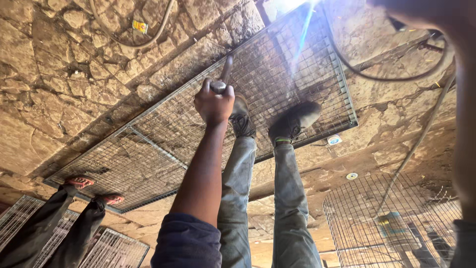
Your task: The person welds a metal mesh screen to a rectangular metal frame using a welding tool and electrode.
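My left hand point(214, 101) is closed around the handle of a metal tool point(221, 79) whose shaft points away over a large wire mesh panel point(163, 134). The panel lies flat on the stone floor. My two legs in blue jeans end in worn shoes point(241, 116) point(295, 119) that stand on the mesh just right of that hand. My right hand point(429, 15) and its arm are a dark blur along the right edge, close to the camera, and its fingers cannot be made out. A bright flare glows at the panel's far end point(297, 7).
Another person's legs in dark trousers and red shoes point(79, 182) stand at the panel's left corner. A cable point(391, 77) curves over the stone floor point(54, 74). A wire cage point(386, 218) sits at the lower right, and more mesh panels point(114, 248) at the lower left.
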